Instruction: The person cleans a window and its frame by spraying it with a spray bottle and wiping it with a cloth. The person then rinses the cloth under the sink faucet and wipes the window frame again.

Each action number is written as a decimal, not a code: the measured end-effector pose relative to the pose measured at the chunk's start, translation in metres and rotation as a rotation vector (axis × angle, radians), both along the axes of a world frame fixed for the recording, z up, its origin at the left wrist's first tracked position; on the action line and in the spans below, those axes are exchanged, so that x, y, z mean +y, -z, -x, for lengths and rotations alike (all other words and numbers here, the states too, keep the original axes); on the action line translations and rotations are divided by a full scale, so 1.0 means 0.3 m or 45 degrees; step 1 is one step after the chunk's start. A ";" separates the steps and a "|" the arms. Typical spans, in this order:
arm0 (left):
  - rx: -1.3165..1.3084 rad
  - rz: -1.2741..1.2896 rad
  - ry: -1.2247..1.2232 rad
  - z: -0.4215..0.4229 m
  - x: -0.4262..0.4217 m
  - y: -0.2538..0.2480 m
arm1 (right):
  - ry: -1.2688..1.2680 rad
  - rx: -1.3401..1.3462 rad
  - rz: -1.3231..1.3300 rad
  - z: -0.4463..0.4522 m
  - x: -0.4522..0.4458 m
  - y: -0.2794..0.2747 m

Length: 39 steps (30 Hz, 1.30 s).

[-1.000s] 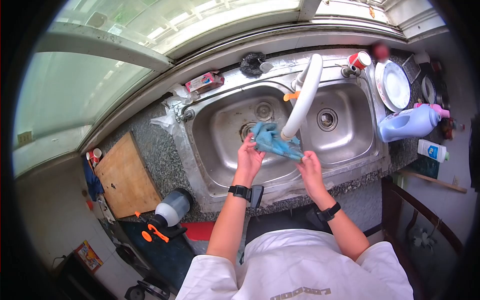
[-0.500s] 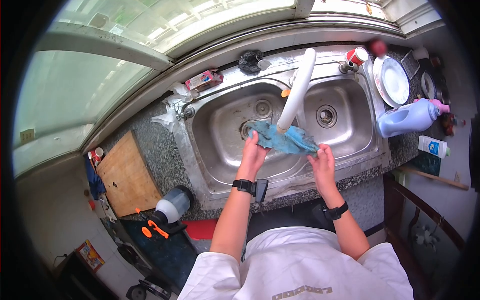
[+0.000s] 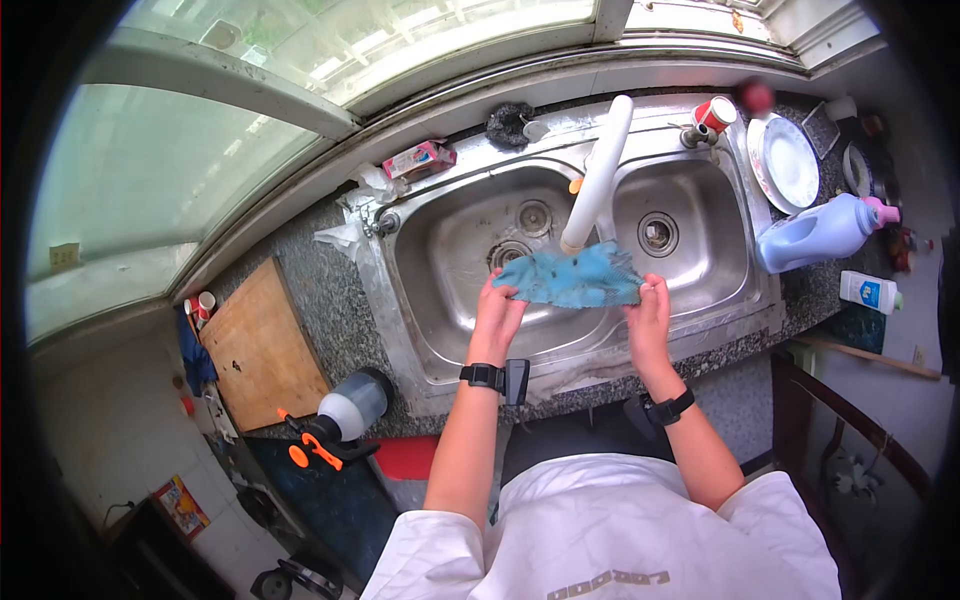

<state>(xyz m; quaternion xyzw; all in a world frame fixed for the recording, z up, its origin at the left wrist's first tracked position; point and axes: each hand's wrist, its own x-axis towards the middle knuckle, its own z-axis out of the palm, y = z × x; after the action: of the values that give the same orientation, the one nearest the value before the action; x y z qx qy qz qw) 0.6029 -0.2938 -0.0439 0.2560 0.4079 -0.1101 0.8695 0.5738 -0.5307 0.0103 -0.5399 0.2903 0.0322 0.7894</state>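
Observation:
A worn blue cleaning cloth [image 3: 575, 279] with dark spots is stretched between my two hands, just under the mouth of the white faucet [image 3: 597, 180]. My left hand [image 3: 497, 312] pinches its left end, thumb on top. At the right end, my right hand [image 3: 648, 304] grips the corner between thumb and fingers. Both hands are over the near part of the double steel sink [image 3: 440, 260], around the divider between the bowls. Whether water is running cannot be made out.
Left of the sink are a wooden cutting board [image 3: 262, 350] and a spray bottle [image 3: 350, 405] with orange parts. On the right stand stacked plates [image 3: 785, 165], a lavender detergent bottle [image 3: 820, 235] and a white bottle [image 3: 868, 291]. A red cup [image 3: 716, 113] and a pink box [image 3: 420, 160] sit behind.
The cloth was bunched and crumpled under the faucet; now it is spread flatter and wider. My left hand has shifted slightly down and left.

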 end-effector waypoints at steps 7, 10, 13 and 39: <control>-0.156 0.274 0.066 -0.018 -0.017 0.039 | -0.148 0.052 -0.063 -0.084 0.088 0.021; -0.170 0.454 0.063 -0.049 -0.054 -0.051 | -0.277 -0.051 -0.352 -0.136 0.157 0.055; -0.181 0.525 0.155 -0.086 -0.091 -0.137 | -0.101 -0.044 -0.768 -0.175 0.203 0.013; -0.222 -0.394 0.395 -0.049 -0.050 0.026 | -0.674 0.080 0.256 -0.206 0.143 0.269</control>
<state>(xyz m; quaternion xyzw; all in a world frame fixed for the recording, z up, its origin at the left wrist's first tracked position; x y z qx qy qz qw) 0.6176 -0.3088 -0.0517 0.4543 0.2990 -0.1561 0.8245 0.6357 -0.4877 -0.0703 -0.6714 0.1654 0.2250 0.6865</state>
